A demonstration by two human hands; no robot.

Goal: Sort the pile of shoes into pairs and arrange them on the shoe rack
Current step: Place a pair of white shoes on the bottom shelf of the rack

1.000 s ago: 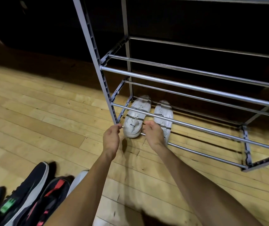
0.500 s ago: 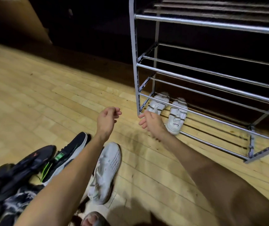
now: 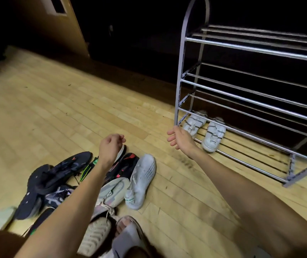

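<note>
Shoe rack [image 3: 256,94]: grey metal, tubular rails, several tiers, upright on wood floor, R side of view. Bottom tier, L end: pair of white shoes [image 3: 203,130], side by side, dark stripes, soles down across the rails, near ends toward camera.

Pile of shoes [image 3: 85,181] on floor, lower L, well apart from rack, unsorted. Incl. white sneaker [image 3: 141,181] at R edge of pile, upright, green mark at heel; black shoe [image 3: 69,167] w/ red mark; dark shoe w/ red accents [image 3: 126,162]; pale shoe [image 3: 114,190] lying tilted; cream shoe, ribbed sole up [image 3: 95,237].
</note>
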